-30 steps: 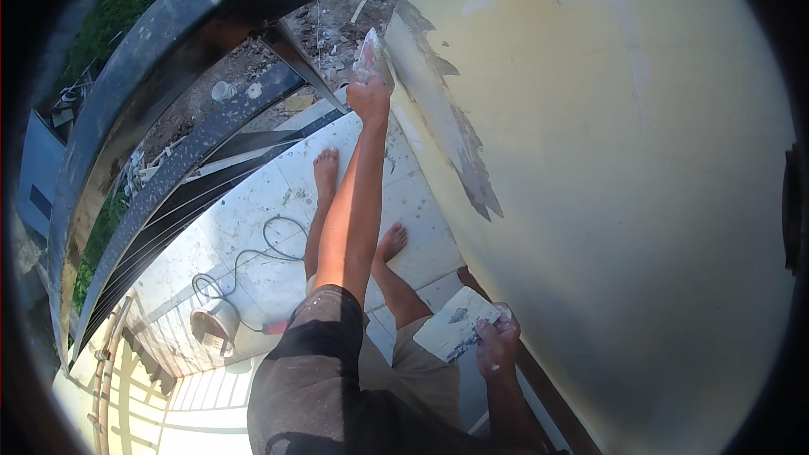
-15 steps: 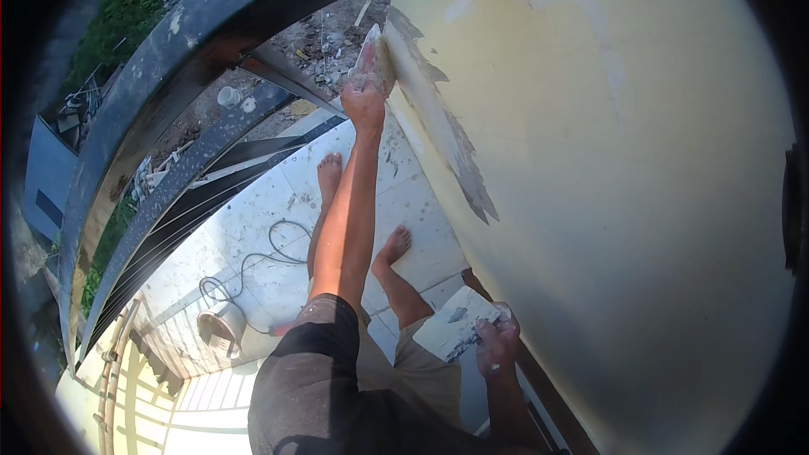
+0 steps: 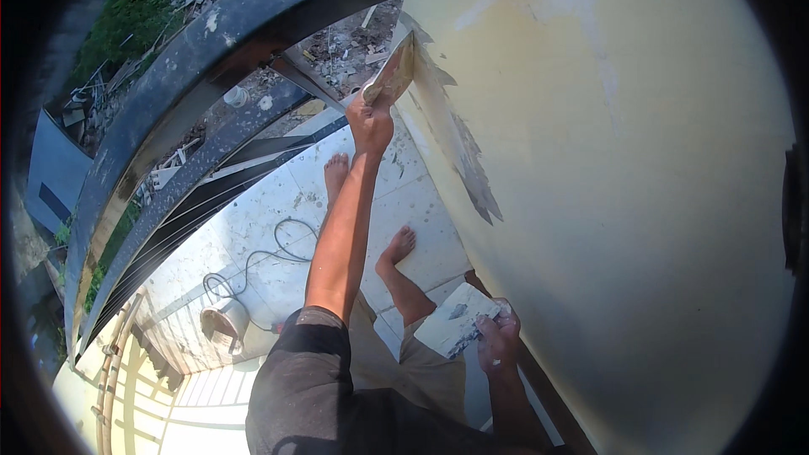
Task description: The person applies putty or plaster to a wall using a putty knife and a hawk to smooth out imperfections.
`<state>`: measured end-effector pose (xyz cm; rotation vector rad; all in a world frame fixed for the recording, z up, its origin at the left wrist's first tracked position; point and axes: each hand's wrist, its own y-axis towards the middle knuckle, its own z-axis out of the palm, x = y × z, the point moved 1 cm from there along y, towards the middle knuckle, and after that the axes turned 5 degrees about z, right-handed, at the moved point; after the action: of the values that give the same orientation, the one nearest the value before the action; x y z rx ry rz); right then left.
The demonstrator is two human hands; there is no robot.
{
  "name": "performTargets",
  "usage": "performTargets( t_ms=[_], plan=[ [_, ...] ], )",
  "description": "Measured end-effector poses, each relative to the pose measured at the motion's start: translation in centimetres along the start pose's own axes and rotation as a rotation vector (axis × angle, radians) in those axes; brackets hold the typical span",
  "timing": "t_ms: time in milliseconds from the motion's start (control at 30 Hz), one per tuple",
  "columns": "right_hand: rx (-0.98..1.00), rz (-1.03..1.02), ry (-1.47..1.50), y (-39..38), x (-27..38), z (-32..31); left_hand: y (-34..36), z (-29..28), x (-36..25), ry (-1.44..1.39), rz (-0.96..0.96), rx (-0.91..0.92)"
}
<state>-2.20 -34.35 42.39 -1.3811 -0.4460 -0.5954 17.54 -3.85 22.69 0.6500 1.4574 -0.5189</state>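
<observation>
My left hand [image 3: 371, 122] is stretched far forward, its fingers closed round a wide, putty-smeared putty knife [image 3: 394, 70]. The blade's edge meets the corner of the cream wall [image 3: 624, 202]. Below it, a ragged grey strip of putty [image 3: 472, 170] runs down along the wall's edge. Close to my body, my right hand [image 3: 499, 341] grips a flat, pale rectangular plate [image 3: 453, 316] with grey putty on its face and edge. White smears mark the fingers of that hand.
A dark metal railing [image 3: 244, 29] curves along the left, with rubble beyond it. My bare feet stand on spattered white tiles [image 3: 270, 194]. Behind them lie a dirty bucket [image 3: 223, 326] on its side and a looped black cable [image 3: 253, 265].
My left hand has shifted slightly right and the putty knife has turned, its blade now slanting toward the wall corner. My right hand and the plate have hardly moved.
</observation>
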Motion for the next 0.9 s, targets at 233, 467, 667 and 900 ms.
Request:
performTargets(
  t_ms=[233, 467, 667, 900],
  plan=[
    [0.004, 0.005, -0.041, 0.4, 0.2, 0.6, 0.0, -0.3, 5.7, 0.114, -0.206, -0.203],
    [-0.022, 0.025, -0.038, 0.6, -0.5, 0.8, 3.2, 2.8, 10.7, 0.061, -0.187, -0.341],
    [-0.042, 0.002, -0.033, 0.5, -0.3, 0.6, 0.8, 5.2, 6.2, 0.221, -0.231, -0.203],
    [-0.021, 0.039, -0.066, 0.9, -0.7, 0.5, -7.0, 7.1, 5.0, 0.275, 0.162, -0.259]
  ],
)
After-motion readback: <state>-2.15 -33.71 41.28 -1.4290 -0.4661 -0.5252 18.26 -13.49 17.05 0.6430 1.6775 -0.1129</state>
